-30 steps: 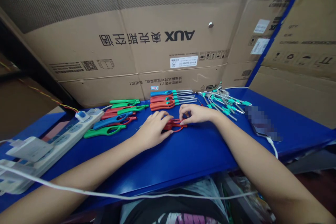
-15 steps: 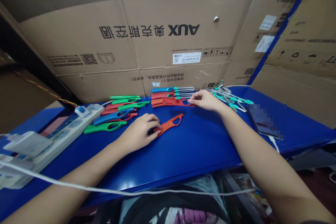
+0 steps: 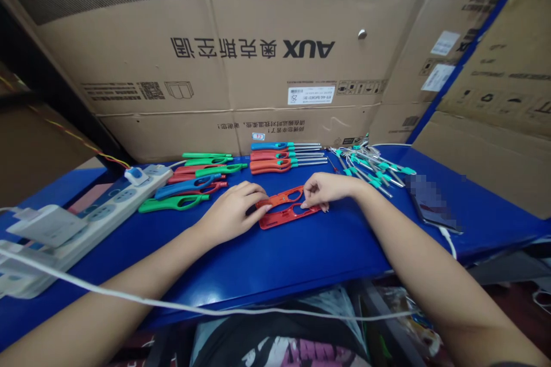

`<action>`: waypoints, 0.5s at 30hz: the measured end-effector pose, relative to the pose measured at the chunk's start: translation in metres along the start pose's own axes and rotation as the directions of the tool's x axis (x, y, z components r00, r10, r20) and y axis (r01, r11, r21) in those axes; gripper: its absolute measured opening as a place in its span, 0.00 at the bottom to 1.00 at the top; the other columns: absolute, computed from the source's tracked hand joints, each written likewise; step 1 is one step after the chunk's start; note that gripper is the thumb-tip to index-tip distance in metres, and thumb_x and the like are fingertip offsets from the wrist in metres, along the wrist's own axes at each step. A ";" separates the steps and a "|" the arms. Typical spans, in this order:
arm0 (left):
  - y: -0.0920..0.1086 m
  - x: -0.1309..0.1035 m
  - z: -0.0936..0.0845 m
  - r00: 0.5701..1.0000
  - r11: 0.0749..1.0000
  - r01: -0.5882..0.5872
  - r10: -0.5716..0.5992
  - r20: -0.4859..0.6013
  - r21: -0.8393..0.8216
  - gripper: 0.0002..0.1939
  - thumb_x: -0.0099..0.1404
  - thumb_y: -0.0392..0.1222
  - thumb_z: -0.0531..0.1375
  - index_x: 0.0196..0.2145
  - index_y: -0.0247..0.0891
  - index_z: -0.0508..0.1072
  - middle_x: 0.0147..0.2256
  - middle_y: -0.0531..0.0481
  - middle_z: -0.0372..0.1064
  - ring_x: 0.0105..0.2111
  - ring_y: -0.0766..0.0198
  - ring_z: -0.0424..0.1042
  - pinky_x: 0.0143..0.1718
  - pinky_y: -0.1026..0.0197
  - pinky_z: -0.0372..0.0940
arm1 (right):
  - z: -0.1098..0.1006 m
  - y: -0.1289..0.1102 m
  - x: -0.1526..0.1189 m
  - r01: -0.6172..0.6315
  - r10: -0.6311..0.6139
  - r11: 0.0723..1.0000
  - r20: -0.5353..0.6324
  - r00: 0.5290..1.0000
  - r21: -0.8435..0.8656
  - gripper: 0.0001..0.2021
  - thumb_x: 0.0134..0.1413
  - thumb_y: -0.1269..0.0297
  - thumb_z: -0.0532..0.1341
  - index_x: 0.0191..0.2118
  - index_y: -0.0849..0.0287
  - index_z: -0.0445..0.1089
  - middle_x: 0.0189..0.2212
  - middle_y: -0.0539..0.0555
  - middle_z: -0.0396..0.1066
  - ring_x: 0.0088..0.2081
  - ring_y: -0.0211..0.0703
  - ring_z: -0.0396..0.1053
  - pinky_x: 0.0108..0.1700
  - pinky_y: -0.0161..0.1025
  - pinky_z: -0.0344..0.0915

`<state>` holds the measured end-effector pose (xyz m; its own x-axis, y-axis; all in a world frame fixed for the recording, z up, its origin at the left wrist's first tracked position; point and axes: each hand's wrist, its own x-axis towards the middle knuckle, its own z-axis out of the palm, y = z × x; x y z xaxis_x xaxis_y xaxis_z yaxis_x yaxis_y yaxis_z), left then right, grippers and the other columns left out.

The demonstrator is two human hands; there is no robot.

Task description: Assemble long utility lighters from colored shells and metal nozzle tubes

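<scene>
1. Two bare hands work on the counter (image 3: 301,266), beyond a white cable (image 3: 206,312) strung across the near side.
2. Fingers of the right hand (image 3: 323,190) pinch the loop end of the red half-shell (image 3: 275,219), the nearer of two pieces lying side by side. Those of the left hand (image 3: 235,212) look closed on the left end of the orange half-shell (image 3: 282,199) just behind it. These halves are not yet joined.
3. Left of the hands lies a pile of green, red and blue handles (image 3: 174,203), without metal rods; they appear to be waiting, beside the power strip (image 3: 107,215).
4. Behind the hands, at least three handles with rods (image 3: 270,167), blue, red and orange, lie in a neat row and look finished.
5. To their right, a heap of loose rods (image 3: 374,169) with teal collars suggests plenty is left. A phone (image 3: 430,200) lies near it.
6. At the back, a cardboard panel (image 3: 241,8) reads "AUX" and "奥克斯空调", upside down. Its white label (image 3: 310,95) seems to show "25"; the handwriting on the small tag (image 3: 258,136) is too small to read surely.
</scene>
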<state>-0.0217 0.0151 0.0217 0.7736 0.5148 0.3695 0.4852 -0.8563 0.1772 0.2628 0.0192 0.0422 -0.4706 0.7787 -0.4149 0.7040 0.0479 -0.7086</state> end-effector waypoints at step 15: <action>0.019 -0.005 0.008 0.994 0.997 -0.023 0.030 0.104 -0.073 0.11 0.72 0.44 0.55 0.47 0.42 0.74 0.48 0.46 0.74 0.48 0.55 0.72 0.50 0.53 0.68 | -0.067 0.052 -0.036 -0.725 0.370 0.687 -0.836 0.406 -0.048 0.09 0.50 0.64 0.64 0.38 0.58 0.76 0.44 0.62 0.77 0.46 0.56 0.74 0.42 0.44 0.68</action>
<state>-0.0132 -0.0032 0.0160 0.8260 0.4903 0.2780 0.4365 -0.8685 0.2350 0.3520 0.0352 0.0582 0.5139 0.8566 0.0461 0.8503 -0.5016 -0.1592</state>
